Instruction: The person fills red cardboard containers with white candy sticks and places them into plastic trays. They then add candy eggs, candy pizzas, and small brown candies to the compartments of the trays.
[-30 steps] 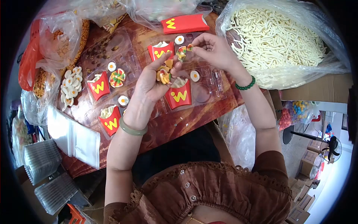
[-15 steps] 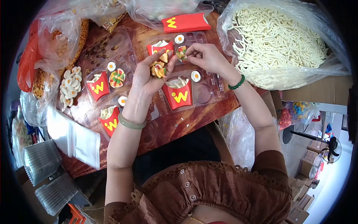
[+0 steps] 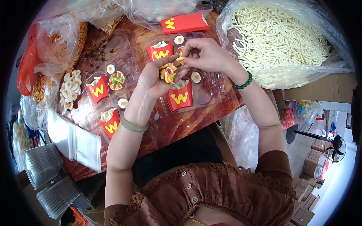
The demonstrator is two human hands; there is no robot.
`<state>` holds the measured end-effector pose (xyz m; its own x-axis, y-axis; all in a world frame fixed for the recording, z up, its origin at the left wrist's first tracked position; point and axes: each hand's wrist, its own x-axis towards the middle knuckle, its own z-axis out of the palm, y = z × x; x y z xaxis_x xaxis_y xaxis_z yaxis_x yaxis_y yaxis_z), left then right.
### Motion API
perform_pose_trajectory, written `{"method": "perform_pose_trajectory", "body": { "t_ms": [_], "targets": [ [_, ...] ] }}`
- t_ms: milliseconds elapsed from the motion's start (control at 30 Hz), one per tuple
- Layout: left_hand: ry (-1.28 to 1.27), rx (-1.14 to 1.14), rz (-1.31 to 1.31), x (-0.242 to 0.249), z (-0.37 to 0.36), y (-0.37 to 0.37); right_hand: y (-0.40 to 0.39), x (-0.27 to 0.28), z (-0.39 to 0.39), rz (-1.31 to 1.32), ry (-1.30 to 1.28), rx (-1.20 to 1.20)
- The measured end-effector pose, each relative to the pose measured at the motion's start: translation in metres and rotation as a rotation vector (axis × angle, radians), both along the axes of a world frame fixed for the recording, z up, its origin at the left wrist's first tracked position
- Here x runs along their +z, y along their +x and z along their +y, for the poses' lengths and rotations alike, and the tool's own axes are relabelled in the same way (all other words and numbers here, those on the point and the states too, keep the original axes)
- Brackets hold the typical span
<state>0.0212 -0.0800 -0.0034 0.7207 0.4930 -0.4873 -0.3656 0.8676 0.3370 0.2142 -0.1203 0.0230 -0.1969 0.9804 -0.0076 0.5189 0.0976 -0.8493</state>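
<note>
Pinching a small orange candy piece (image 3: 181, 59) between right hand (image 3: 205, 54) fingertips, just above the cupped left hand (image 3: 156, 77) clutching a candy cluster (image 3: 168, 73), both over the red fries box (image 3: 180, 97).

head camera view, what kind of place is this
Probably a small packing workshop for toy or candy food sets. Clear plastic trays hold red fry boxes, a big bag of pale fry-shaped sticks sits open, and cardboard cartons stand on the floor.
</note>
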Motion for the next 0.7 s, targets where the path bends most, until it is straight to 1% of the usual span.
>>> {"method": "perform_pose_trajectory", "body": {
  "t_ms": [33, 67, 133, 167, 200, 267, 333, 400, 467, 500, 567, 700],
  "targets": [
    [-0.002, -0.002, -0.001, 0.001, 0.0, 0.0, 0.002, 0.0, -0.002, 0.105, 0.032, -0.018],
    [-0.042, 0.012, -0.084, 0.002, 0.001, -0.001, 0.006, 0.002, -0.003, 0.104, 0.03, -0.02],
    [-0.128, 0.037, -0.233, -0.003, 0.004, -0.005, 0.014, 0.011, -0.002, -0.128, 0.143, -0.119],
    [-0.128, 0.036, -0.233, -0.004, 0.006, -0.007, 0.021, 0.001, 0.0, -0.175, 0.245, -0.054],
    [-0.124, 0.047, -0.233, -0.005, 0.007, -0.008, 0.026, -0.011, 0.002, -0.176, 0.246, -0.056],
    [-0.119, 0.061, -0.234, -0.005, 0.008, -0.008, 0.035, -0.032, 0.005, -0.248, 0.398, 0.08],
    [-0.099, 0.113, -0.131, -0.003, 0.008, -0.007, 0.036, -0.036, 0.005, -0.257, 0.405, 0.111],
    [-0.101, 0.134, -0.093, 0.001, 0.007, -0.006, 0.039, -0.039, 0.007, -0.265, 0.412, 0.139],
    [-0.102, 0.15, -0.053, 0.0, 0.008, -0.006, 0.042, -0.039, 0.008, -0.407, 0.484, 0.189],
    [-0.113, 0.151, -0.069, -0.002, 0.009, -0.007, 0.04, -0.035, 0.006, -0.408, 0.484, 0.186],
    [-0.125, 0.149, -0.089, -0.004, 0.01, -0.005, 0.034, -0.029, 0.0, -0.383, 0.318, 0.097],
    [-0.142, 0.165, -0.073, -0.008, 0.01, -0.005, 0.031, -0.038, 0.001, -0.342, 0.336, 0.022]
  ]
}}
